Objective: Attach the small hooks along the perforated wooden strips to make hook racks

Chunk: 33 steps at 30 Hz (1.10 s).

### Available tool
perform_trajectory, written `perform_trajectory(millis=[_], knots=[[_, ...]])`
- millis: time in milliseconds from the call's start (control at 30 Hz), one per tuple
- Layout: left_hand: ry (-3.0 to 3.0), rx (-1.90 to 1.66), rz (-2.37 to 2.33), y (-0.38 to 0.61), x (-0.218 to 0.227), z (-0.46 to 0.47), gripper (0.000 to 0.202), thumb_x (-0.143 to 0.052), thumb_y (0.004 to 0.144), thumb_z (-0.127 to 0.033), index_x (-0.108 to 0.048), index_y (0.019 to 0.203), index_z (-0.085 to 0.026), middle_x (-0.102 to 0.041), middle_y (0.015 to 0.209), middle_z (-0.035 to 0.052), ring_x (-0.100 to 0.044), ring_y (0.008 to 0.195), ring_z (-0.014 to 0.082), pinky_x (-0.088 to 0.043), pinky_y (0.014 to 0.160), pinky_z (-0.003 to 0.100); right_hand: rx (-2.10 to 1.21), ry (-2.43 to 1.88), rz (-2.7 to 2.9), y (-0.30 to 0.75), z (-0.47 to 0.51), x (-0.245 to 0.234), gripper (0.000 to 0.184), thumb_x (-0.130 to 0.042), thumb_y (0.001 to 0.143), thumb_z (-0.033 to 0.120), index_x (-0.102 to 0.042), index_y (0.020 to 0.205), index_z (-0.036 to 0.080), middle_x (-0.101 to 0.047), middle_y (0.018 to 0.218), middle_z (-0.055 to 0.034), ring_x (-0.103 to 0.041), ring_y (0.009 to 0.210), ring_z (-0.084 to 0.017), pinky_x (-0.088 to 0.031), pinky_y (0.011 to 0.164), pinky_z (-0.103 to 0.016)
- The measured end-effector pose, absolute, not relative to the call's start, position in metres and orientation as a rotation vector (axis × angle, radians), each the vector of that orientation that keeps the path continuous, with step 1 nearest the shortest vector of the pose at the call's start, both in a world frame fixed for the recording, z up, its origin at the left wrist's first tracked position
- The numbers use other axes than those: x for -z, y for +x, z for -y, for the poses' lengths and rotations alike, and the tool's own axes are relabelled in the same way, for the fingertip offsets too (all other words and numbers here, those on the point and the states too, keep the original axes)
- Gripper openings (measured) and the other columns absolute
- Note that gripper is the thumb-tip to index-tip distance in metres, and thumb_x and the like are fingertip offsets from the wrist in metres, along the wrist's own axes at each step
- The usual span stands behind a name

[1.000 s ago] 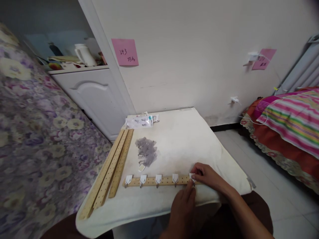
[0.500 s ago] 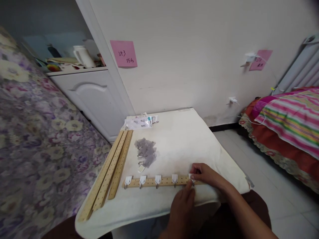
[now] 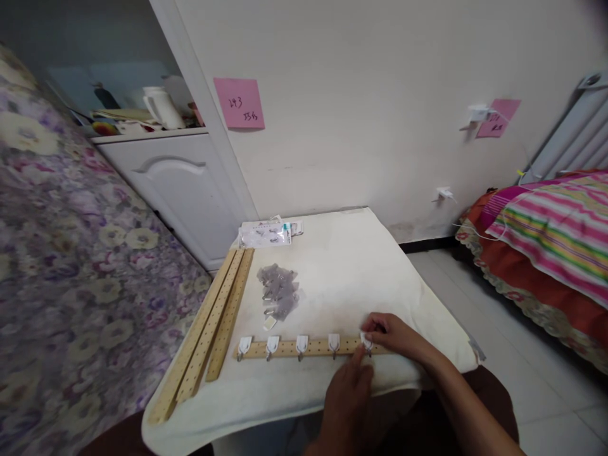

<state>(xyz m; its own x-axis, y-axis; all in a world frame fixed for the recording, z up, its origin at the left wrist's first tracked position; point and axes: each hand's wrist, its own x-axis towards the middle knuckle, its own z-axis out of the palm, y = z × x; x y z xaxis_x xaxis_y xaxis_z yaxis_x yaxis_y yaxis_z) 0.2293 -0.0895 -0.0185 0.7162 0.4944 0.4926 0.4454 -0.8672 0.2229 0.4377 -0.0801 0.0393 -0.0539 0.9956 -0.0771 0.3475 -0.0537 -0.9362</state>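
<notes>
L hand (image 3: 349, 396) nearest, back to cam, fingertips up against the small white plastic hook (image 3: 366, 342); can't tell if it grips. R hand (image 3: 394, 335) just beyond, thumb + fingers pinched on that hook, at the R end of the short pale perforated wooden strip (image 3: 285, 348), which lies crosswise on the white cloth-covered table (image 3: 370, 266). Four more white hooks (image 3: 302, 343) sit along it. Farther: pile of grey see-through hooks (image 3: 279, 292), long pale wooden strips (image 3: 213, 323) at L edge, clear plastic packet (image 3: 265, 234) at far edge.

The right hand (image 3: 394, 335) hides the wooden strip's (image 3: 304, 347) right end; the pink note's (image 3: 239, 103) writing is too blurred to read.
</notes>
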Motion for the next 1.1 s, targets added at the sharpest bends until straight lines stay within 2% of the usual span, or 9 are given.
perform_trajectory(millis=[200,333,433,600,767,833,967,1100], knots=[[2.78,-0.889,-0.754,0.225,0.013,0.092,0.037,-0.043,0.075,-0.004,-0.058,0.106,-0.018,-0.055,0.13,0.0148,-0.057,0.115,0.0226,-0.054,0.086,0.036,-0.967,-1.55,1.375,0.442,0.081,-0.041,0.018,-0.052,0.081,0.033,-0.061,0.085,0.018,-0.059,0.073,0.0003,-0.052,0.069,-0.014,-0.041,0.063,-0.025],[2.715,-0.942,-0.732,0.22,0.015,0.093,0.035,-0.041,0.076,-0.006,-0.056,0.105,-0.02,-0.059,0.12,0.0126,-0.057,0.111,0.0215,-0.054,0.084,0.034,-0.824,-1.574,1.272,0.449,0.082,-0.05,0.018,-0.053,0.079,0.034,-0.06,0.081,0.017,-0.06,0.074,-0.0005,-0.052,0.071,-0.016,-0.041,0.066,-0.026],[2.653,-0.918,-0.645,0.215,0.013,0.096,0.036,-0.04,0.073,-0.006,-0.056,0.103,-0.019,-0.061,0.109,0.0111,-0.058,0.101,0.0203,-0.053,0.079,0.032,-0.762,-1.579,1.222,0.45,0.082,-0.058,0.018,-0.053,0.078,0.034,-0.059,0.08,0.018,-0.059,0.073,-0.0008,-0.052,0.071,-0.016,-0.041,0.066,-0.026],[2.618,-0.901,-0.652,0.207,0.014,0.1,0.025,-0.043,0.071,-0.004,-0.058,0.082,-0.021,-0.059,0.082,0.0028,-0.052,0.076,0.0166,-0.044,0.065,0.028,-0.832,-1.549,1.277,0.432,0.071,-0.066,0.015,-0.053,0.078,0.03,-0.059,0.077,0.017,-0.058,0.071,-0.0005,-0.051,0.067,-0.015,-0.039,0.062,-0.025],[2.72,-0.881,-0.572,0.2,0.039,0.094,0.008,-0.054,0.074,-0.014,-0.058,0.077,-0.02,-0.058,0.074,0.0021,-0.048,0.07,0.0161,-0.036,0.061,0.029,-0.904,-1.497,1.542,0.381,0.038,-0.084,0.012,-0.052,0.079,0.024,-0.062,0.082,0.018,-0.058,0.066,0.001,-0.05,0.061,-0.013,-0.037,0.056,-0.023],[2.743,-0.9,-0.552,0.201,0.051,0.09,0.004,-0.056,0.077,-0.023,-0.059,0.076,-0.02,-0.058,0.073,0.002,-0.048,0.069,0.0162,-0.034,0.06,0.03,-0.837,-1.48,1.717,0.351,0.019,-0.092,0.012,-0.051,0.08,0.02,-0.063,0.081,0.019,-0.061,0.07,0.0002,-0.053,0.064,-0.013,-0.038,0.058,-0.023],[2.829,-0.863,-0.501,0.206,0.071,0.087,0.017,-0.059,0.079,-0.037,-0.06,0.073,-0.021,-0.06,0.07,0.0013,-0.051,0.067,0.016,-0.033,0.059,0.03,-0.579,-1.426,2.152,0.29,-0.021,-0.095,0.02,-0.05,0.08,0.013,-0.067,0.089,0.019,-0.066,0.092,-0.0049,-0.06,0.083,-0.017,-0.043,0.075,-0.027],[2.843,-0.831,-0.591,0.213,0.084,0.088,0.026,-0.055,0.084,-0.041,-0.059,0.066,-0.022,-0.062,0.065,0.0009,-0.053,0.064,0.0162,-0.033,0.057,0.03,-0.37,-1.517,2.486,0.252,-0.05,-0.08,0.028,-0.054,0.078,0.014,-0.065,0.105,0.018,-0.063,0.103,-0.0109,-0.061,0.085,-0.021,-0.045,0.071,-0.029]])
